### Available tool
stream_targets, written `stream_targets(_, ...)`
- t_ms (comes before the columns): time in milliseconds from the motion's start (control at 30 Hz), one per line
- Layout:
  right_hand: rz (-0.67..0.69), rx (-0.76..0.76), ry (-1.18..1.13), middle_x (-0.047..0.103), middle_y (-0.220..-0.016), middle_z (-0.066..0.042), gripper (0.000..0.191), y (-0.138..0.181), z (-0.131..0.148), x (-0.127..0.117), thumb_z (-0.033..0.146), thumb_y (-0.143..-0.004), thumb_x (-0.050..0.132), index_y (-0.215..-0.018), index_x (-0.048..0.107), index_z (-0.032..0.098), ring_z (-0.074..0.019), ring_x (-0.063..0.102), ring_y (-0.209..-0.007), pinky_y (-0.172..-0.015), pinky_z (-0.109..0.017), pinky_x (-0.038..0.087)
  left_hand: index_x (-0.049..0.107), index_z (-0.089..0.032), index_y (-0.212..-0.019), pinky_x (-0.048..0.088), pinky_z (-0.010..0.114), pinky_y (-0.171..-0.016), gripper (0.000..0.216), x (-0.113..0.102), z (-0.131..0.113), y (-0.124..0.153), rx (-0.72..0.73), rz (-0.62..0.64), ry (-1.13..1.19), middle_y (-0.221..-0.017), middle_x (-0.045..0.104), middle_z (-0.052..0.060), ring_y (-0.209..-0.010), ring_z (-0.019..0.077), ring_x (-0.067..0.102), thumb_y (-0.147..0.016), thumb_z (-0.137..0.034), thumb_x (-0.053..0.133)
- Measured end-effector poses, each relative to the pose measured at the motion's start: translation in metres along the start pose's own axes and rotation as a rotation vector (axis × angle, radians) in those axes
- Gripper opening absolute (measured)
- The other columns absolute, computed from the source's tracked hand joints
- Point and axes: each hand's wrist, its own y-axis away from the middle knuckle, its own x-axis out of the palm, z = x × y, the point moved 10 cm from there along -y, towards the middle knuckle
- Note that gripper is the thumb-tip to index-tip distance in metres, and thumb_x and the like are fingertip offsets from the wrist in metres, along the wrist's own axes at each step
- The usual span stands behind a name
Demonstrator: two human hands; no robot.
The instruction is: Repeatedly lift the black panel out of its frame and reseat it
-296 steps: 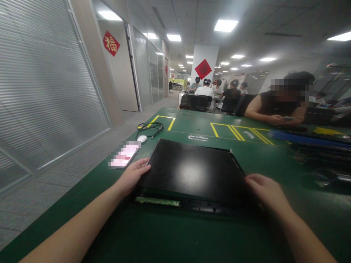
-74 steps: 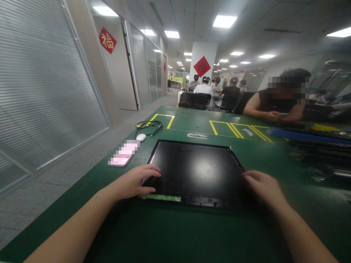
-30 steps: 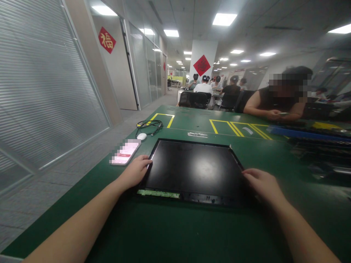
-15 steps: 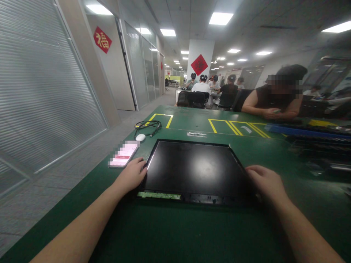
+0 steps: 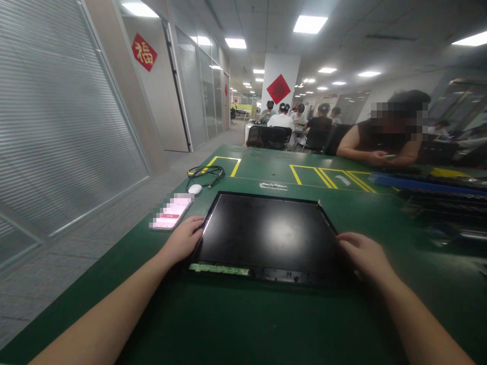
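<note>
A black display panel [image 5: 262, 230] lies face up before me, with a bare green circuit strip [image 5: 219, 269] along the left part of its near edge. My left hand [image 5: 183, 238] holds the panel's left edge, thumb and fingers against the frame. At the opposite side, my right hand [image 5: 363, 251] grips the right edge; its fingertips are partly hidden under the rim. Close beyond my left hand are a phone [image 5: 171, 212] with a lit pink screen and a white computer mouse [image 5: 195, 189].
The green table [image 5: 258, 324] carries yellow tape lines. A coiled black cable [image 5: 207, 175] lies beyond the mouse. Dark parts and a blue strip [image 5: 426, 183] are piled at the right. Across the table a person [image 5: 395, 134] leans on the far edge.
My right hand has shifted slightly left along the panel's right edge. The panel and my left hand look nearly unchanged; the view has tilted a little.
</note>
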Motion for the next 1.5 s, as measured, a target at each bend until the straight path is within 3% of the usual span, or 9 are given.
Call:
stream_targets(133,-0.003,-0.012,0.002,0.078,-0.092,-0.007,0.033,-0.002,-0.003,0.0,0.042,-0.073,0.057,-0.089,0.079,0.024,-0.027,0.07,-0.087,-0.071,-0.035,0.051,0.076,-0.017,-0.115,0.044,0.045,-0.109,0.045,-0.009,0.003,0.001,-0.042,-0.041,0.055,-0.133,0.069,0.011,-0.123,0.0314,0.062,-0.084,-0.034,0.048)
stream_targets(233,-0.022,-0.018,0.011,0.078,-0.094,-0.006,0.032,-0.004,-0.006,0.001,0.042,-0.073,0.057,-0.089,0.079,0.024,-0.0266,0.07,-0.09,-0.075,-0.035,0.05,0.077,-0.02,-0.115,0.046,0.044,-0.106,0.041,-0.017,0.007,0.006,-0.206,-0.069,0.27,-0.127,0.073,0.007,-0.121,0.0325,0.064,-0.084,-0.034,0.053)
stream_targets(400,0.004,0.004,0.032,0.077,-0.098,-0.006,0.035,-0.005,-0.009,0.004,0.043,-0.075,0.055,-0.093,0.079,0.024,-0.0268,0.069,-0.091,-0.076,-0.036,0.05,0.068,-0.021,-0.129,0.061,0.034,-0.075,0.041,-0.007,0.009,0.03,-0.651,-0.021,0.768,-0.102,0.081,0.008,-0.087,0.0252,0.076,-0.089,-0.026,0.062)
stream_targets(533,-0.027,-0.045,0.056,0.078,-0.096,-0.005,0.033,-0.004,-0.004,0.001,0.042,-0.075,0.054,-0.088,0.079,0.025,-0.0272,0.069,-0.092,-0.078,-0.036,0.049,0.055,-0.022,-0.143,0.061,0.031,-0.056,0.05,0.005,-0.002,0.039,-0.784,0.022,1.063,-0.081,0.08,0.007,-0.065,0.0227,0.076,-0.094,-0.021,0.059)
stream_targets(933,-0.029,-0.044,0.056,0.078,-0.096,-0.005,0.032,-0.003,0.0,-0.001,0.041,-0.074,0.053,-0.086,0.079,0.026,-0.0274,0.07,-0.094,-0.08,-0.037,0.05,0.045,-0.029,-0.149,0.058,0.027,-0.048,0.059,0.018,-0.013,0.036,-0.755,0.075,1.313,-0.082,0.079,0.003,-0.054,0.019,0.073,-0.093,-0.013,0.053)
stream_targets(1167,-0.022,-0.063,0.059,0.077,-0.097,-0.004,0.031,-0.004,-0.001,0.001,0.04,-0.075,0.054,-0.087,0.079,0.027,-0.0266,0.07,-0.092,-0.077,-0.036,0.052,0.032,-0.035,-0.154,0.058,0.028,-0.049,0.067,0.022,-0.008,0.037,-0.792,0.047,1.317,-0.082,0.078,0.001,-0.052,0.0187,0.072,-0.094,-0.018,0.057)
stream_targets(1267,-0.03,-0.068,0.052,0.077,-0.097,-0.004,0.031,-0.003,0.001,0.0,0.041,-0.075,0.054,-0.086,0.079,0.026,-0.0264,0.07,-0.092,-0.078,-0.036,0.052,0.035,-0.037,-0.152,0.059,0.03,-0.053,0.065,0.025,-0.009,0.036,-0.768,0.065,1.341,-0.083,0.078,0.001,-0.055,0.0189,0.073,-0.095,-0.016,0.056)
stream_targets(1400,-0.029,-0.059,0.05,0.077,-0.098,-0.004,0.032,-0.004,-0.002,0.002,0.041,-0.075,0.053,-0.086,0.079,0.026,-0.0265,0.069,-0.092,-0.078,-0.036,0.051,0.045,-0.03,-0.148,0.06,0.031,-0.055,0.052,0.027,-0.011,0.035,-0.738,0.11,1.371,-0.086,0.079,0.004,-0.06,0.021,0.075,-0.097,-0.022,0.053)
stream_targets(1500,-0.039,-0.07,0.066,0.077,-0.097,-0.004,0.033,-0.007,-0.005,0.003,0.041,-0.075,0.053,-0.086,0.079,0.026,-0.0265,0.069,-0.092,-0.078,-0.036,0.051,0.044,-0.027,-0.149,0.063,0.035,-0.061,0.069,0.025,-0.018,0.035,-0.661,0.179,1.354,-0.095,0.08,0.008,-0.071,0.0258,0.078,-0.086,-0.025,0.072)
